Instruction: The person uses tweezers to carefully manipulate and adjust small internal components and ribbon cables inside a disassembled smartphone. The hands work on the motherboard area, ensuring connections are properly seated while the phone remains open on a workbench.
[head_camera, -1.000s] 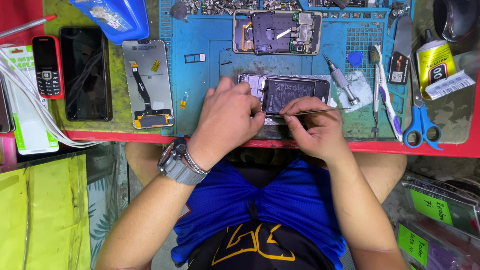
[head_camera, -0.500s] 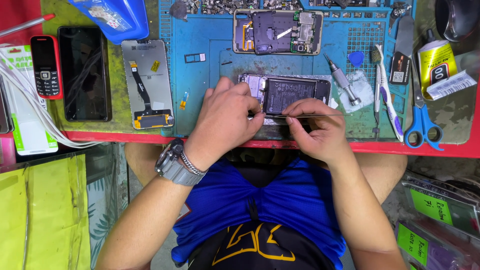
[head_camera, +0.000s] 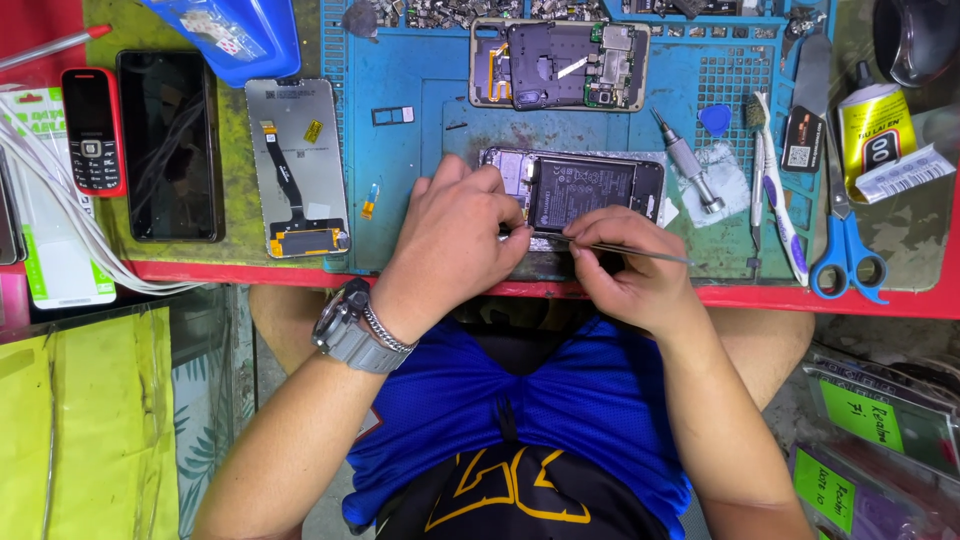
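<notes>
An opened smartphone (head_camera: 585, 188) with its black battery showing lies on the blue work mat (head_camera: 410, 200). My left hand (head_camera: 455, 240) rests on the phone's near left edge, fingers curled down onto it, pinching at something too small to make out. My right hand (head_camera: 630, 270) grips thin metal tweezers (head_camera: 625, 248), whose tips point left and meet the left fingertips at the phone's near edge. A watch and a bracelet circle my left wrist.
A second opened phone frame (head_camera: 560, 65) lies farther back. A display panel (head_camera: 297, 165), a dark phone (head_camera: 168, 145) and a red keypad phone (head_camera: 92, 130) sit left. Right of the phone: screwdriver (head_camera: 685, 160), toothbrush (head_camera: 775, 190), blue scissors (head_camera: 845, 245), glue tube (head_camera: 875, 125).
Both hands stay at the phone's near edge; the tweezers have shifted only slightly. Nothing else has moved.
</notes>
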